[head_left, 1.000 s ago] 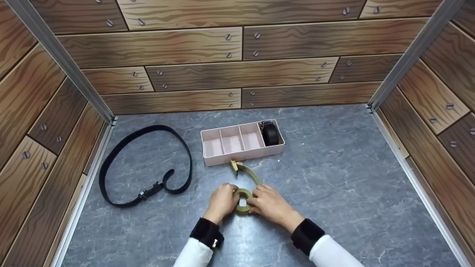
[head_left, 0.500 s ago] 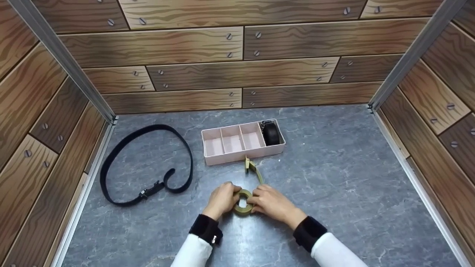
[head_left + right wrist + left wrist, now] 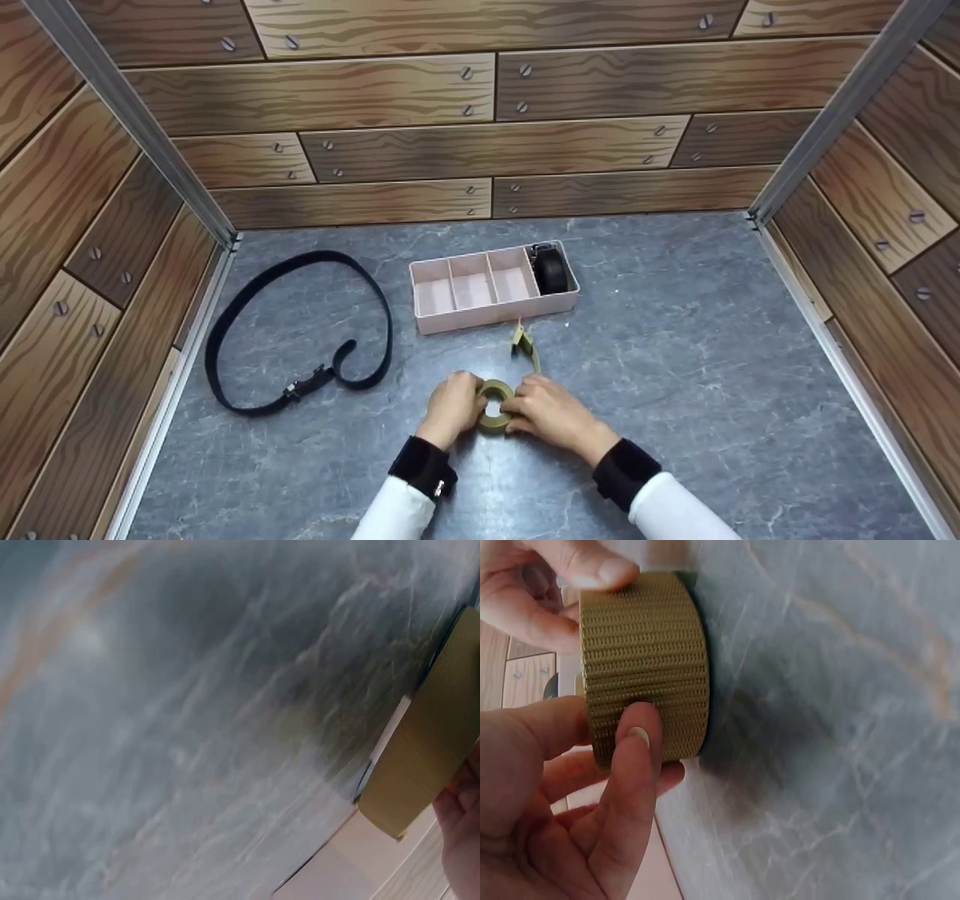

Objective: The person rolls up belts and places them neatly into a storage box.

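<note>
An olive woven belt stands on its edge in a ring-shaped coil in the head view. My left hand grips the coil's left side. On the right side, my right hand pinches it, with thumb and fingertips at the ring's opening. Past the right hand runs a short loose tail ending in a buckle-like clasp, just in front of the pink box. Ribbed webbing of the coil fills the space between both hands in the left wrist view. The right wrist view catches a strip of belt beside some fingers.
A pink divided box lies behind the hands; its rightmost compartment holds a rolled black belt. On the left, another black belt lies in a big loop with its buckle toward me. Wood-patterned walls enclose the grey marbled surface.
The olive belt's loose tail has grown shorter, and its clasp has swung to the right along the pink box's front. Both hands stay at the coil.
</note>
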A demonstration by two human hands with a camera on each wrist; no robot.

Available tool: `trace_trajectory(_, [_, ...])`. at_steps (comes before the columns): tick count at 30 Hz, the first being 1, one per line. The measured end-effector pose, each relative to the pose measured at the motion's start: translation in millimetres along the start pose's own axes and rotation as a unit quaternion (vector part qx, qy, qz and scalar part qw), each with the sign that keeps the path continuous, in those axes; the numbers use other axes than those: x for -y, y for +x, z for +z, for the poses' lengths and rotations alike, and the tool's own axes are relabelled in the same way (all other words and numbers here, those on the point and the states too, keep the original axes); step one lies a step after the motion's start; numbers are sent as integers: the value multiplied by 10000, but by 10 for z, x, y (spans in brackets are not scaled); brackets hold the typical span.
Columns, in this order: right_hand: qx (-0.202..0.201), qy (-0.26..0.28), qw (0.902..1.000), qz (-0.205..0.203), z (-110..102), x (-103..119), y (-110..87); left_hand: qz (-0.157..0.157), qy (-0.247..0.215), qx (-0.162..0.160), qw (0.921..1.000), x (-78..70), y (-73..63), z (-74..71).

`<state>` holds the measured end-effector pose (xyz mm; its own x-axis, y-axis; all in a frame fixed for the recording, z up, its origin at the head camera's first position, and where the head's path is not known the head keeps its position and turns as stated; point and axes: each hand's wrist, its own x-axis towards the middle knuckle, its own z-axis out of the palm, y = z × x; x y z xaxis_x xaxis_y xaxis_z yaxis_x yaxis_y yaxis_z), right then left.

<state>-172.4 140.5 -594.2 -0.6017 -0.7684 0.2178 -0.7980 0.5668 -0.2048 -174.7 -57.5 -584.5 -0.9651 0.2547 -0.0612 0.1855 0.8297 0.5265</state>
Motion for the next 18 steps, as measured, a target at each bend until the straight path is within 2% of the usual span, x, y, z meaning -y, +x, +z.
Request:
trace_trajectory(4, [208, 56, 9998, -52, -25, -8, 0, 425, 242, 124, 9987, 22, 29, -21])
trace_trajectory(7, [62, -76, 9999, -114, -9, 15, 4, 582, 356, -68, 9976, 23, 22, -16])
trace_trajectory(9, [-167, -187, 9996, -133, 21, 37, 7, 464, 261, -256, 9983, 11, 5, -2])
trace_trajectory(12, [-457, -344, 9984, -43, 59, 63, 8, 119, -57, -444, 9989, -17, -25, 27])
trace_trajectory(14, [-508, -398, 9979, 16, 69, 71, 9, -19, -180, -483, 9987, -37, -38, 38])
trace_trajectory(18, [-357, -377, 9986, -27, 45, 46, 1, -75, -52, -377, 9992, -60, -35, 34])
